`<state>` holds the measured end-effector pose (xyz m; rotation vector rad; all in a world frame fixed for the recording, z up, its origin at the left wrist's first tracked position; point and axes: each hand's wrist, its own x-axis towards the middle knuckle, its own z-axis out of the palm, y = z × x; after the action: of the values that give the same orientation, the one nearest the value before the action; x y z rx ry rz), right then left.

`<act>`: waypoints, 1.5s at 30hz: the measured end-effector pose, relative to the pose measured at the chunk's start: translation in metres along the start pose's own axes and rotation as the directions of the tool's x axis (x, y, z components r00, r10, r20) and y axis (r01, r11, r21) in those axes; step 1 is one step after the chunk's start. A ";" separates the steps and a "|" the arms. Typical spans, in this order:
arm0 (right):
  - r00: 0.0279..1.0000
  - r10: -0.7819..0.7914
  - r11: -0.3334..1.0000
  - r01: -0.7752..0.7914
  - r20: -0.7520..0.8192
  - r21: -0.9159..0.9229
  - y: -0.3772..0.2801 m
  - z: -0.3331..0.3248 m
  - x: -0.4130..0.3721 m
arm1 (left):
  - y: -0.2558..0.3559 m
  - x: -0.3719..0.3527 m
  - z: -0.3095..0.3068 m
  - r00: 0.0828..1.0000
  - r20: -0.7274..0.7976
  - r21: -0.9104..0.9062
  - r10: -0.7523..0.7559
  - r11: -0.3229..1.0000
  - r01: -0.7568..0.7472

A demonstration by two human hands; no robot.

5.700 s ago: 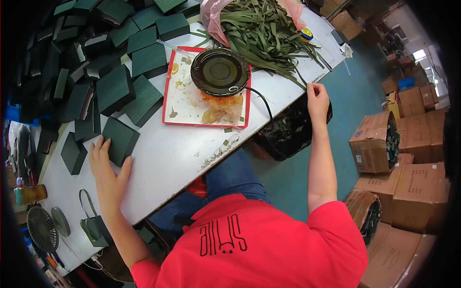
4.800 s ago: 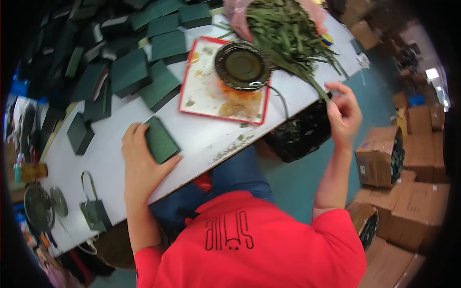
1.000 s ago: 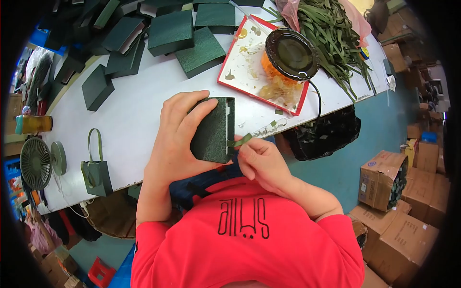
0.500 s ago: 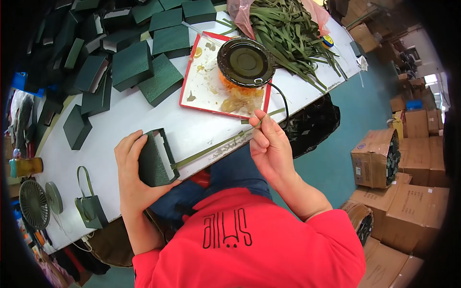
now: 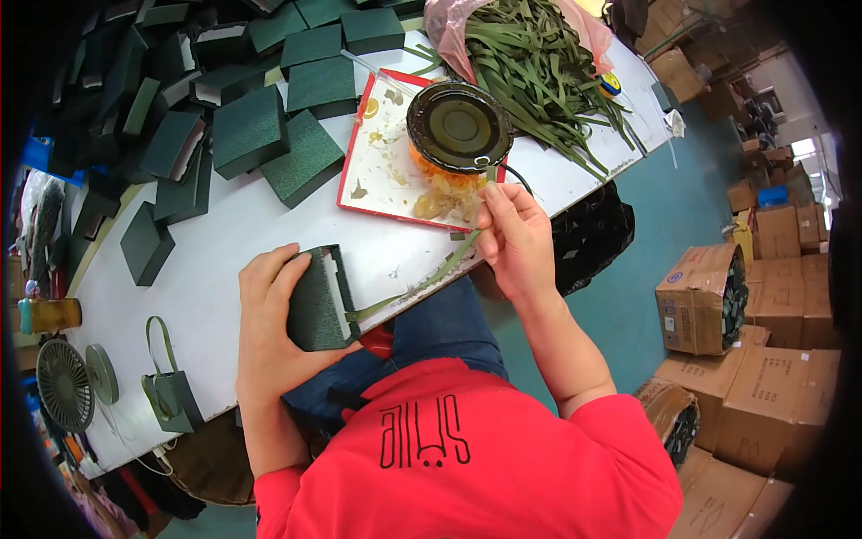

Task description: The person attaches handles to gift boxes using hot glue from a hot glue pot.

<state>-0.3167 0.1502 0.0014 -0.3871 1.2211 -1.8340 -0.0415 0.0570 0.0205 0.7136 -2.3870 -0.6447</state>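
At center, the right hand (image 5: 519,242) pinched a now-slack ribbon (image 5: 455,258), its tip (image 5: 491,173) brought near the pot (image 5: 458,128), while the left hand (image 5: 266,328) gripped a box (image 5: 314,310).

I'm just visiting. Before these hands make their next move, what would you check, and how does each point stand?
1. Left hand steadying the green box: ok, fingers and thumb around it.
2. Box's open side reachable: ok, it faces the right hand.
3. Green strap held: ok, pinched in the right hand.
4. Strap straight: not ok, it curves between box and hand.
5. Strap fixed at the box: cannot tell.
6. Strap's tip touching the black dish: cannot tell.
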 end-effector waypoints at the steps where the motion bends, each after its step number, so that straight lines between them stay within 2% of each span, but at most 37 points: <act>1: 1.000 0.003 1.000 -0.002 0.013 -0.026 -0.002 -0.002 0.003 | 0.001 0.002 0.001 1.000 0.002 -0.009 0.006 1.000 -0.006; 5: 1.000 -0.012 0.990 0.011 -0.007 -0.137 -0.003 -0.004 0.015 | 0.006 0.008 0.005 1.000 0.008 -0.049 0.026 0.998 -0.026; 11: 0.997 -0.006 0.984 -0.007 -0.075 -0.177 -0.002 -0.004 0.023 | 0.003 0.007 0.008 0.997 0.046 -0.036 0.054 0.998 -0.052; 23: 0.992 0.125 0.971 -0.127 -0.022 -0.205 -0.012 -0.008 0.028 | 0.004 0.007 0.008 0.998 0.056 -0.017 0.041 0.999 -0.041; 26: 0.992 0.118 0.979 -0.123 -0.046 -0.159 -0.013 -0.008 0.020 | 0.003 0.006 0.007 0.998 0.041 -0.014 0.039 0.999 -0.039; 29: 1.000 0.031 0.980 -0.031 -0.006 -0.197 -0.012 0.000 0.001 | 0.000 0.006 0.005 0.999 0.019 -0.022 0.050 0.999 -0.049; 33: 0.961 0.202 0.938 -0.134 0.188 -0.319 -0.013 0.012 -0.021 | 0.004 0.010 0.004 0.999 -0.007 -0.185 0.037 0.982 -0.037; 36: 0.905 0.346 0.857 -0.198 0.246 -0.476 -0.013 0.030 -0.033 | 0.006 0.011 0.002 0.995 0.004 -0.249 0.096 0.964 -0.092; 40: 0.806 0.474 0.834 -0.281 0.355 -0.475 -0.007 0.040 -0.032 | 0.009 0.012 0.003 0.993 0.012 -0.275 0.117 0.955 -0.110; 45: 0.786 0.498 0.824 -0.299 0.366 -0.481 -0.002 0.047 -0.031 | 0.011 0.014 0.001 0.992 0.023 -0.273 0.126 0.955 -0.115</act>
<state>-0.2693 0.1477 0.0313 -0.6986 1.2015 -1.0174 -0.0555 0.0572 0.0312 0.4373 -2.2957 -0.9187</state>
